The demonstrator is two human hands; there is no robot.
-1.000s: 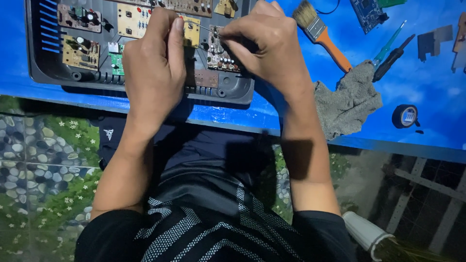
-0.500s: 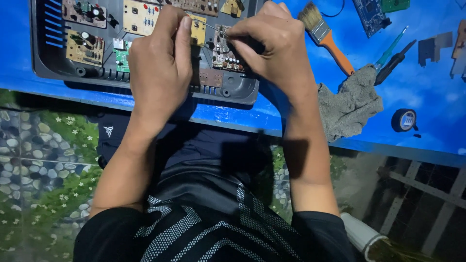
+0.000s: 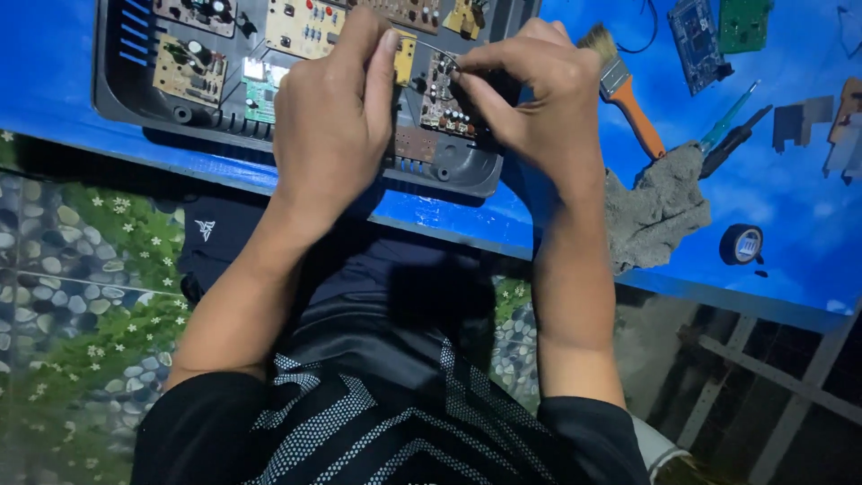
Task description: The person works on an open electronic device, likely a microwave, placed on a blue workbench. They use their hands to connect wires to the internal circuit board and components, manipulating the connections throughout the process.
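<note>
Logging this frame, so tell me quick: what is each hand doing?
Left hand: closed, fingers resting on the circuit board.
Right hand: pinched on a thin wire.

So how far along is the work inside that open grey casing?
Done: the grey casing lies open, its circuit boards exposed. In hand: the left hand and right hand pinch a thin wire above one small board. Left: the casing has no cover on; the paintbrush lies beside it.
</note>
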